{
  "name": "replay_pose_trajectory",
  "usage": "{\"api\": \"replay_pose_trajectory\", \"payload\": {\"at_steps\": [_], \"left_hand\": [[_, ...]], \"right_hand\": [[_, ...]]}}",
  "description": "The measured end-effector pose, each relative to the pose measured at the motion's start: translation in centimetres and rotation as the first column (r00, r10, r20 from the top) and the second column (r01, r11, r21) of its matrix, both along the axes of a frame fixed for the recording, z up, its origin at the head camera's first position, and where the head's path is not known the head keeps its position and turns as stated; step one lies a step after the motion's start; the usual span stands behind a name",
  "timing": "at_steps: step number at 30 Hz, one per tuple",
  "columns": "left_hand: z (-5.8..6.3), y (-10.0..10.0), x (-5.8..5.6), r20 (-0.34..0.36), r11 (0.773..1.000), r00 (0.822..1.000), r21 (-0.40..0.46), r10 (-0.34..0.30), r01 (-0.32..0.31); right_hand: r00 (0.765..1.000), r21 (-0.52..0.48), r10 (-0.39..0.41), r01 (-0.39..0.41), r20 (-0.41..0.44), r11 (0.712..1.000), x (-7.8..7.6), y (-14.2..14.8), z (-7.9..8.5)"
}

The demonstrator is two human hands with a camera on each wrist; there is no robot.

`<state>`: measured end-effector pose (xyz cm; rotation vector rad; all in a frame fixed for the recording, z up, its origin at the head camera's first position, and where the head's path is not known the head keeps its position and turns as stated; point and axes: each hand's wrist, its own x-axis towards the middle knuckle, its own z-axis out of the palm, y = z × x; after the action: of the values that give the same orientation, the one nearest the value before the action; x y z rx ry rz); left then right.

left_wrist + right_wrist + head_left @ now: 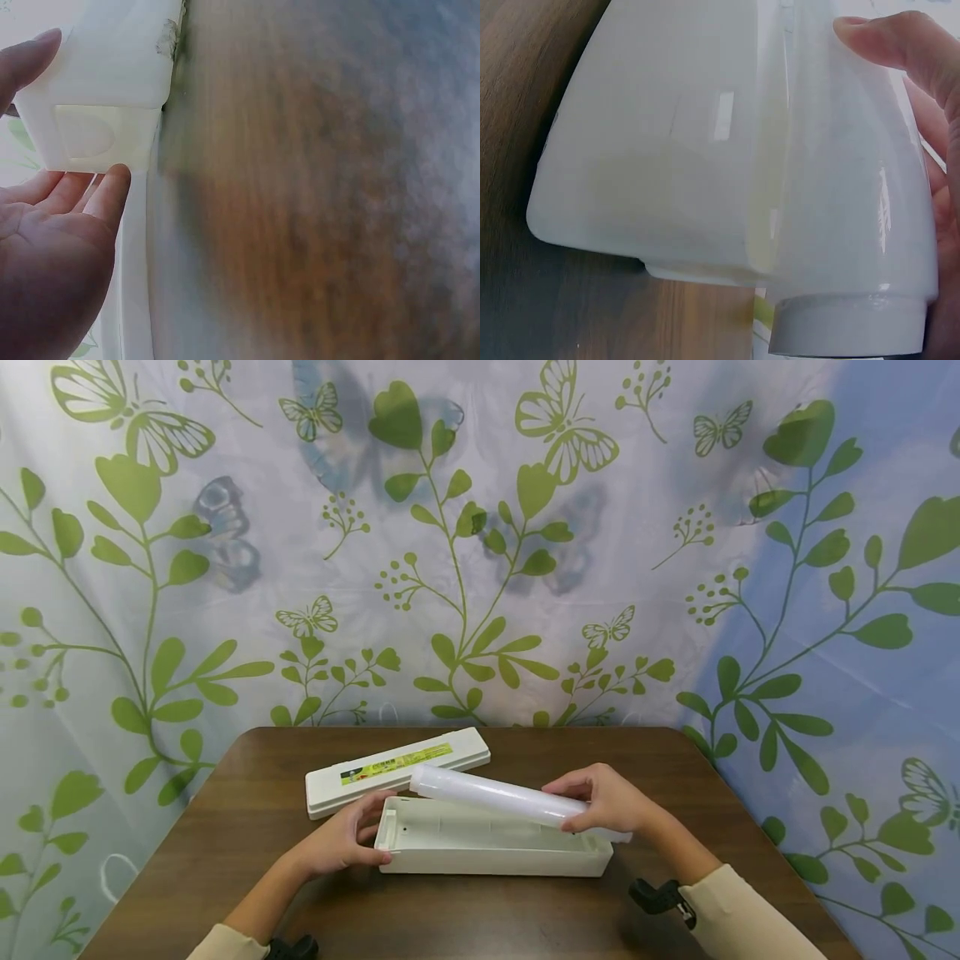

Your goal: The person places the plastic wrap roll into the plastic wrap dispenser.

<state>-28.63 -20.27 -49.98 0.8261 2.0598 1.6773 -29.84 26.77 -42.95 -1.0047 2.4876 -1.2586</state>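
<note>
A long white open-topped box [495,862] stands on the table in front of the person. The left hand [348,837] grips its left end, thumb on the near corner and fingers round the end wall; the left wrist view shows the thumb and fingertips at the box end [90,135]. In the right hand [603,802] is a roll of clear plastic film [487,795], pinched near its right end between thumb and fingers. The roll slants over the box, its left end higher and past the back wall. The right wrist view shows the roll [847,187] beside the box wall [660,150].
Behind the box lies a long white lid [330,789] with a yellow-green label [396,763], angled on the brown wooden table [300,902]. A curtain [480,568] with green leaves and butterflies hangs behind the table's far edge.
</note>
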Motion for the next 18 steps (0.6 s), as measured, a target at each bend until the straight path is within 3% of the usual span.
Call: {"api": "replay_pose_trajectory", "payload": {"at_steps": [18], "left_hand": [[-0.2,-0.3,-0.1,-0.038,1.000,0.999,-0.019,0.002,-0.003]], "right_hand": [[0.997,0.025,0.082,-0.082,0.002,0.996,-0.4,-2.3,0.0]]}}
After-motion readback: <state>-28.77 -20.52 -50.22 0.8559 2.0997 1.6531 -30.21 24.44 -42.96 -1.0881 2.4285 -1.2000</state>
